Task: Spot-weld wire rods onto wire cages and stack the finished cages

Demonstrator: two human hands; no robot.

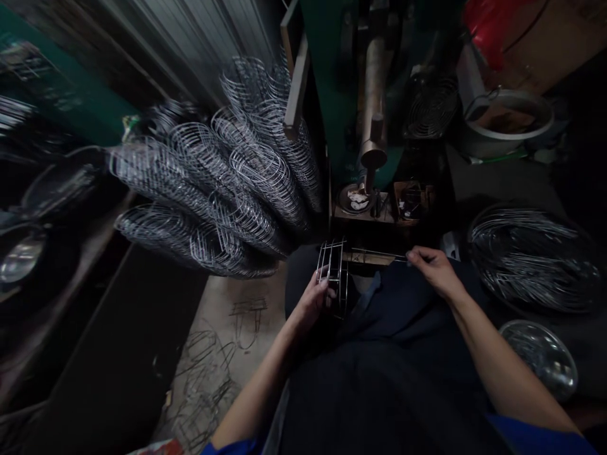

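Over my lap, my left hand (pixel 313 297) is closed around a small wire rack (pixel 337 262) of bright metal with crossing bars and rounded ends. To the right, my right hand (pixel 434 268) pinches the end of a thin straight wire (pixel 379 252), which reaches left toward the rack. Whether the wire touches the rack I cannot tell. Just beyond both hands stands a machine with a thick metal cylinder (pixel 374 120) pointing down at a small round dish (pixel 356 198) that holds something white.
Nested stacks of wire racks (pixel 260 170) fill the left. At right are a coil-like heap of wires (pixel 531 253), a clear round bowl (pixel 540 360) and a white bucket (pixel 540 129). Loose bent wires (pixel 203 373) litter the floor. A wooden post (pixel 296 88) juts down near the machine.
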